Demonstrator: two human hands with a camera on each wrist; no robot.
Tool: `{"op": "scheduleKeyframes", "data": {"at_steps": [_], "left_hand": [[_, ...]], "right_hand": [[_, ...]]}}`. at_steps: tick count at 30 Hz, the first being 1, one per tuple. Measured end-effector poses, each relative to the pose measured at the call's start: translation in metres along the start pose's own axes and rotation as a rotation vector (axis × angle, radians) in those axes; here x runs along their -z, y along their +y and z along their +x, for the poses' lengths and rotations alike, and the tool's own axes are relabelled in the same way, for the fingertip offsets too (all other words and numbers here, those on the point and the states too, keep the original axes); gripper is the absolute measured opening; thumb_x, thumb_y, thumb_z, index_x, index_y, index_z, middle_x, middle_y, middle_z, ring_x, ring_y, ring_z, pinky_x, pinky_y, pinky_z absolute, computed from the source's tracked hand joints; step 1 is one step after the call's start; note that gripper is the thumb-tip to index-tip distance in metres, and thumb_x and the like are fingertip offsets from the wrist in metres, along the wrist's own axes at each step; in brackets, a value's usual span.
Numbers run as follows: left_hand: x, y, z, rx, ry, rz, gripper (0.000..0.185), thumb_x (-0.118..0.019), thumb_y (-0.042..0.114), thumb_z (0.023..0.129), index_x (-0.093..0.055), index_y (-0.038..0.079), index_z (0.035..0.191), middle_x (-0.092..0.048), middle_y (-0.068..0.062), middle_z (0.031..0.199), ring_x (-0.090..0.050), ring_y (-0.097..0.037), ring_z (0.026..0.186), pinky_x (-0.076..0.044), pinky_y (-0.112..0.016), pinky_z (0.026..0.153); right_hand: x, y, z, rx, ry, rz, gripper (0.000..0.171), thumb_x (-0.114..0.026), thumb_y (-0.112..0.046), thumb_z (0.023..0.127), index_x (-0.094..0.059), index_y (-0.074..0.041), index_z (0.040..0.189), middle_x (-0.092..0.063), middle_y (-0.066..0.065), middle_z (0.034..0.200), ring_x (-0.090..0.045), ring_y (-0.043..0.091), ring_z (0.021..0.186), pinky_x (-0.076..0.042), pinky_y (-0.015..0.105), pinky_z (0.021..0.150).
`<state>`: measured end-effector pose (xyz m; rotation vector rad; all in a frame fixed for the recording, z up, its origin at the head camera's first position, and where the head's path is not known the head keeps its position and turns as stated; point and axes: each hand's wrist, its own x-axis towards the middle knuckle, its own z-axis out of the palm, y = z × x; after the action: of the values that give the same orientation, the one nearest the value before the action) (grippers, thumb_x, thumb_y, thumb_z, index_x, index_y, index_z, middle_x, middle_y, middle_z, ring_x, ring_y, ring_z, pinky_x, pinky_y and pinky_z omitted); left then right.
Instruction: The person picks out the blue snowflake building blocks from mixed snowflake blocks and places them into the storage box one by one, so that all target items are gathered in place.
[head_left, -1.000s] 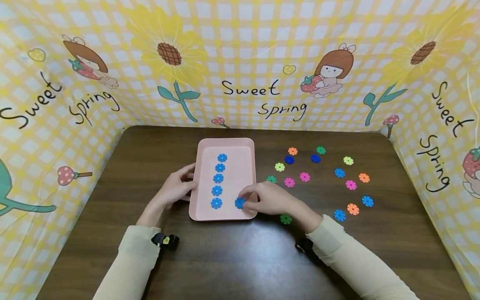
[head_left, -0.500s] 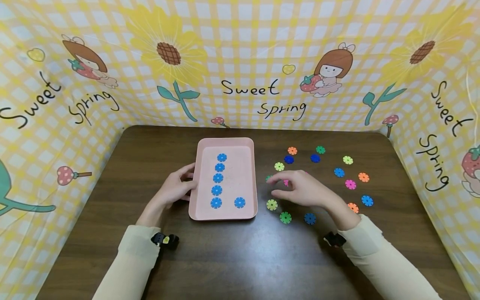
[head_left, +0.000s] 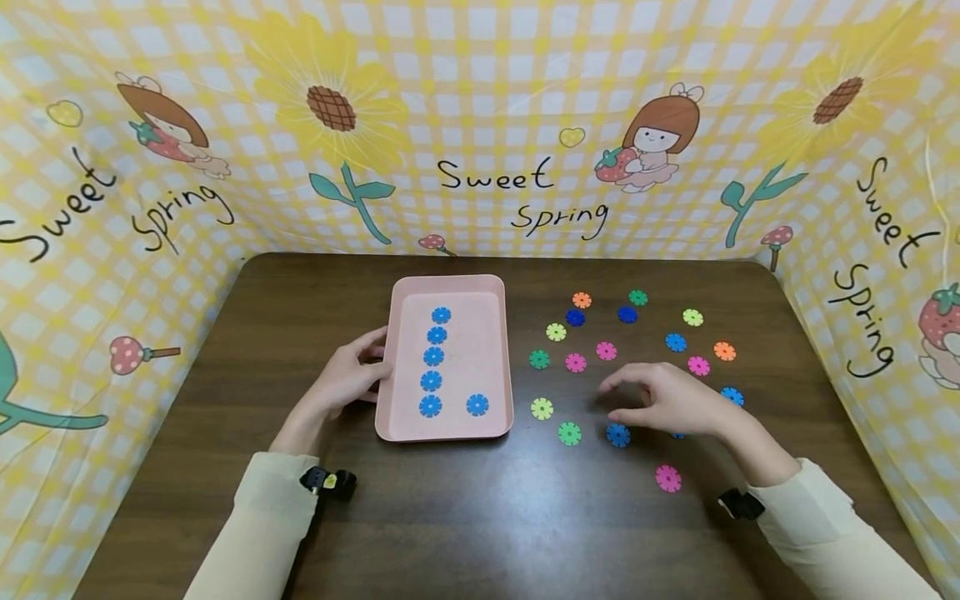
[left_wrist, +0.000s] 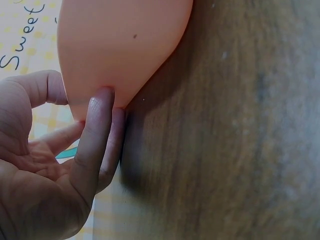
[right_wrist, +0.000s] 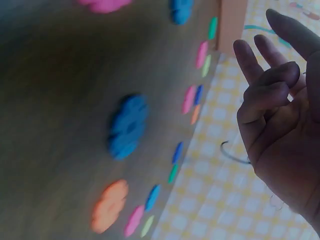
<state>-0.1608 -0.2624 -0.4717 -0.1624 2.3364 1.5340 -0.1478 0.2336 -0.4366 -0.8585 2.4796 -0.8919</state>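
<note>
— What's written around you?

— "Sweet Spring" on the checked yellow backdrop (head_left: 495, 100), once at the top centre of the frame and again along the left and right edges, beside sunflowers and a cartoon girl with a strawberry.

— And your hands?

— My left hand (head_left: 347, 379) rests at the left rim of the pink tray (head_left: 487, 350), fingertips touching its edge, fingers nearly straight. My right hand (head_left: 671, 400) hovers over the tabletop (head_left: 465, 517) right of centre, fingers loose and spread, holding nothing.

— Where are the pieces?

— Six blue flower discs (head_left: 435, 358) lie in the tray, five in a column and one lower right. One blue disc (head_left: 618, 435) lies just below my right fingertips, among scattered coloured discs (head_left: 576, 362).
</note>
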Motion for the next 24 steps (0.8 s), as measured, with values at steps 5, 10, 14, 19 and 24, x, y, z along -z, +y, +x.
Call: {"op": "scheduleKeyframes", "data": {"at_steps": [5, 10, 14, 19, 24], "left_hand": [[0.0, 0.0, 0.0, -0.001, 0.001, 0.01, 0.075, -0.061, 0.01, 0.095, -0.033, 0.017, 0.164, -0.049, -0.024, 0.14, -0.064, -0.034, 0.101, -0.064, -0.043, 0.071], [0.0, 0.002, -0.001, -0.002, -0.001, 0.012, 0.075, -0.061, 0.009, 0.095, -0.033, 0.017, 0.164, -0.049, -0.024, 0.14, -0.064, -0.034, 0.102, -0.064, -0.043, 0.071], [-0.001, 0.002, -0.002, -0.001, 0.001, 0.005, 0.075, -0.061, 0.009, 0.095, -0.034, 0.017, 0.164, -0.049, -0.025, 0.14, -0.064, -0.035, 0.102, -0.064, -0.043, 0.07], [-0.001, 0.001, -0.002, 0.0, 0.001, -0.001, 0.074, -0.061, 0.009, 0.095, -0.034, 0.016, 0.164, -0.049, -0.025, 0.139, -0.065, -0.034, 0.101, -0.064, -0.043, 0.07], [-0.001, 0.001, -0.002, 0.004, 0.001, -0.001, 0.074, -0.061, 0.01, 0.095, -0.035, 0.018, 0.163, -0.049, -0.024, 0.139, -0.064, -0.035, 0.102, -0.064, -0.043, 0.071]], "right_hand": [[-0.002, 0.01, -0.014, -0.032, -0.019, 0.005, 0.039, -0.084, -0.038, 0.088, -0.075, -0.018, 0.121, -0.069, -0.002, 0.111, -0.041, 0.007, 0.05, -0.04, 0.026, 0.05], [-0.007, 0.018, -0.02, -0.034, -0.022, -0.021, 0.035, -0.087, -0.036, 0.085, -0.076, -0.022, 0.115, -0.069, -0.008, 0.111, -0.048, 0.009, 0.063, -0.043, 0.025, 0.057], [-0.012, 0.02, -0.02, -0.012, -0.04, -0.049, 0.035, -0.087, -0.037, 0.084, -0.077, -0.022, 0.114, -0.069, -0.01, 0.109, -0.057, 0.014, 0.084, -0.049, 0.027, 0.068], [-0.018, 0.02, -0.017, 0.021, -0.059, -0.097, 0.035, -0.088, -0.036, 0.083, -0.077, -0.022, 0.113, -0.067, -0.012, 0.107, -0.06, 0.013, 0.094, -0.053, 0.03, 0.079], [-0.022, 0.019, -0.014, 0.025, -0.069, -0.13, 0.034, -0.089, -0.034, 0.083, -0.076, -0.023, 0.112, -0.065, -0.014, 0.103, -0.059, 0.01, 0.091, -0.053, 0.03, 0.077]]}}
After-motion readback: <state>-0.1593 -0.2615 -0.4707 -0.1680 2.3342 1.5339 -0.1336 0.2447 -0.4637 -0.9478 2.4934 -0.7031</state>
